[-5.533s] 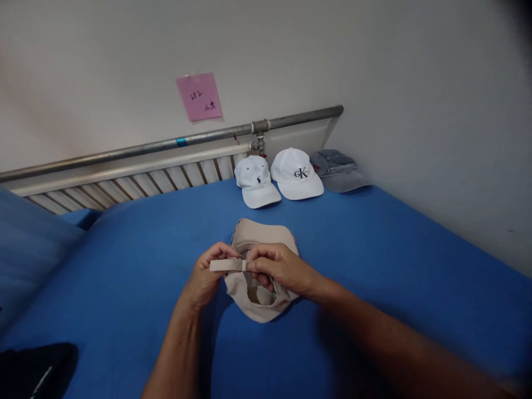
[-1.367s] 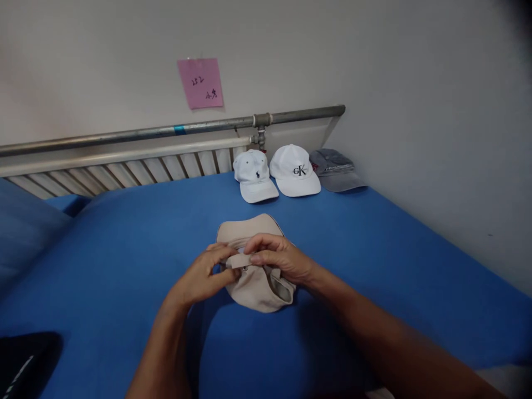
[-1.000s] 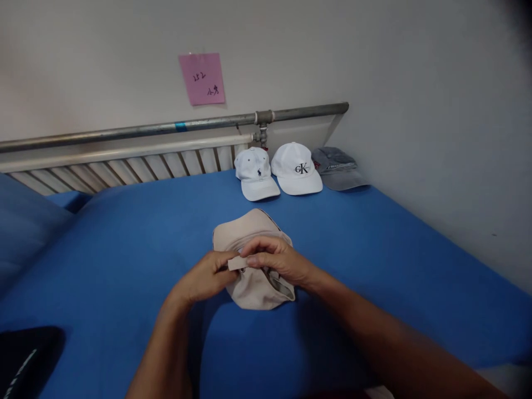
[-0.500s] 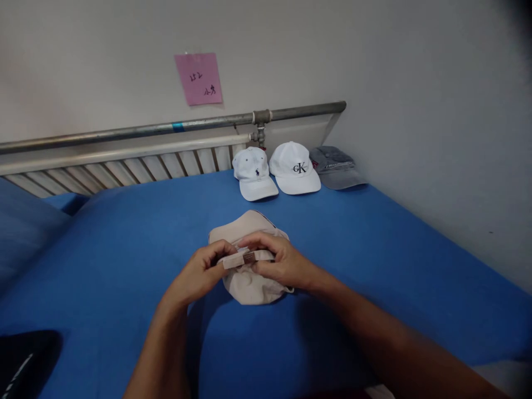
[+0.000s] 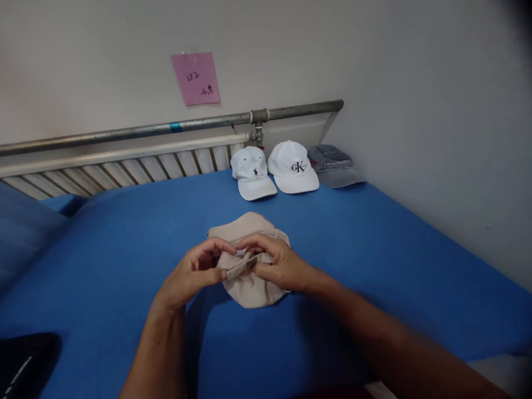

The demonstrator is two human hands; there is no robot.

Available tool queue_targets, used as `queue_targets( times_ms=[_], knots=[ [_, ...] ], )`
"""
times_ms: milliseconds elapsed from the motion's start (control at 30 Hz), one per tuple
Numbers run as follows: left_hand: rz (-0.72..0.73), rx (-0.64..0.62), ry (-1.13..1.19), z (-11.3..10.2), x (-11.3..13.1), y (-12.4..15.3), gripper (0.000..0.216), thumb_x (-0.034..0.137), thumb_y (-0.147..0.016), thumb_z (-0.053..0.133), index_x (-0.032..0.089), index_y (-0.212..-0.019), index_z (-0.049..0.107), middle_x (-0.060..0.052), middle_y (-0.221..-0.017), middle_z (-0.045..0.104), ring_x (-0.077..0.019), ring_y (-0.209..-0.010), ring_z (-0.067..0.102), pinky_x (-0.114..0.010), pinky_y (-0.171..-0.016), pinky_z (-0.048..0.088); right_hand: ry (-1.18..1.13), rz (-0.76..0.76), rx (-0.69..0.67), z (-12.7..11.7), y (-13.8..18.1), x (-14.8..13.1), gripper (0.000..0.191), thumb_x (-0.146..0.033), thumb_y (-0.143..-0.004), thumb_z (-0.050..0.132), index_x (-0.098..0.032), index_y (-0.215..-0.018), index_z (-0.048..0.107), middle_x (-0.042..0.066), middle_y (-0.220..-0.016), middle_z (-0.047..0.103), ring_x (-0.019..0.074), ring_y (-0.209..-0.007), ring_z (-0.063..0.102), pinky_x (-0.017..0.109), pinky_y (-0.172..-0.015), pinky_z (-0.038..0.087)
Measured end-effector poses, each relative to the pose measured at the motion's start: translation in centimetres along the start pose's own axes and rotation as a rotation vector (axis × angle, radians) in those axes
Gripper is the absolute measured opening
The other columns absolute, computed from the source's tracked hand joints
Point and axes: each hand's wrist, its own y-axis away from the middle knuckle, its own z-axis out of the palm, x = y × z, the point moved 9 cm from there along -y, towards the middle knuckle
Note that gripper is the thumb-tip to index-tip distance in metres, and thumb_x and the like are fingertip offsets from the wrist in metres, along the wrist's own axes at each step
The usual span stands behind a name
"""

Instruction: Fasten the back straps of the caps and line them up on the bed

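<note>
A beige cap (image 5: 245, 288) lies on the blue bed sheet (image 5: 124, 238), its brim pointing away from me. My left hand (image 5: 192, 271) pinches the free end of the cap's back strap (image 5: 238, 267). My right hand (image 5: 276, 265) holds the other part of the strap at the cap's rear opening, fingers curled round it. Both hands sit close together over the back of the cap.
Three caps stand in a row at the far edge: a white one with a small logo (image 5: 251, 173), a white one with black letters (image 5: 292, 167) and a grey one (image 5: 334, 166). Behind runs a metal pipe (image 5: 166, 127). A pink note (image 5: 195, 78) hangs on the wall. A black object (image 5: 20, 360) lies lower left.
The strap end, level half a second ago, now tilts down to the left between my fingers. The cap has shifted slightly nearer to me since five seconds ago.
</note>
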Motion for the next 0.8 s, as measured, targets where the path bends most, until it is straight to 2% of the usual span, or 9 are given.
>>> queue_targets(
  times_ms=[167, 300, 400, 500, 600, 700, 800],
  knots=[
    [-0.107, 0.049, -0.100, -0.2, -0.8, -0.3, 0.032, 0.024, -0.068, 0.077, 0.021, -0.097, 0.064, 0.000, -0.085, 0.064, -0.0128, -0.077, 0.057, -0.022, -0.068, 0.043, -0.039, -0.036, 0.050, -0.4, -0.1, -0.9, 0.039, -0.002, -0.067, 0.052, -0.021, -0.098, 0.064, 0.000, -0.095, 0.067, 0.0141, -0.090, 0.062, 0.029, -0.085, 0.046],
    [-0.206, 0.027, -0.247, 0.2, -1.3, -0.3, 0.023, 0.030, -0.069, 0.078, 0.015, -0.082, 0.067, 0.002, -0.071, 0.059, -0.0101, -0.066, 0.052, -0.021, -0.061, 0.040, -0.076, -0.045, 0.074, -0.7, -0.1, -1.1, 0.029, -0.004, -0.069, 0.055, -0.020, -0.092, 0.065, 0.000, -0.091, 0.067, 0.0140, -0.088, 0.061, 0.028, -0.083, 0.047],
    [-0.126, 0.033, -0.128, 0.3, -0.8, -0.3, 0.019, 0.029, -0.068, 0.077, 0.016, -0.077, 0.067, 0.001, -0.070, 0.061, -0.0109, -0.066, 0.054, -0.021, -0.063, 0.042, -0.102, -0.012, 0.103, -0.8, -0.2, -0.5, 0.027, -0.005, -0.069, 0.057, -0.020, -0.090, 0.065, -0.001, -0.089, 0.066, 0.0142, -0.087, 0.061, 0.027, -0.081, 0.046],
    [-0.014, 0.078, -0.047, -0.2, -0.3, -0.3, 0.016, 0.026, -0.071, 0.075, 0.018, -0.084, 0.069, 0.000, -0.078, 0.064, -0.0126, -0.073, 0.056, -0.022, -0.069, 0.043, -0.158, 0.015, 0.143, -0.8, -0.2, 0.3, 0.030, -0.005, -0.068, 0.055, -0.021, -0.091, 0.065, -0.002, -0.090, 0.065, 0.0138, -0.088, 0.060, 0.027, -0.083, 0.046],
    [0.000, 0.102, -0.027, -0.5, -0.6, -0.4, 0.016, 0.026, -0.075, 0.073, 0.017, -0.087, 0.068, 0.000, -0.077, 0.063, -0.0105, -0.070, 0.054, -0.020, -0.066, 0.042, -0.179, 0.004, 0.145, -0.4, -0.2, 0.8, 0.039, -0.004, -0.067, 0.051, -0.024, -0.097, 0.065, -0.002, -0.095, 0.066, 0.0141, -0.092, 0.060, 0.029, -0.087, 0.046],
    [-0.025, 0.117, 0.019, -0.7, -0.9, -0.4, 0.014, 0.027, -0.075, 0.073, 0.016, -0.080, 0.065, 0.002, -0.069, 0.059, -0.0076, -0.061, 0.050, -0.018, -0.058, 0.039, -0.125, -0.053, 0.118, 0.0, -0.1, 0.5, 0.040, -0.003, -0.069, 0.051, -0.024, -0.100, 0.065, -0.001, -0.097, 0.066, 0.0144, -0.094, 0.061, 0.030, -0.089, 0.047],
    [-0.044, 0.157, 0.045, -0.9, -0.9, -0.4, 0.016, 0.027, -0.074, 0.074, 0.016, -0.080, 0.065, 0.002, -0.068, 0.059, -0.0070, -0.060, 0.051, -0.017, -0.057, 0.039, -0.011, -0.195, 0.145, -0.3, 0.1, -0.9, 0.032, -0.008, -0.074, 0.057, -0.024, -0.101, 0.064, 0.001, -0.099, 0.065, 0.0152, -0.095, 0.061, 0.032, -0.088, 0.048]
  ],
)
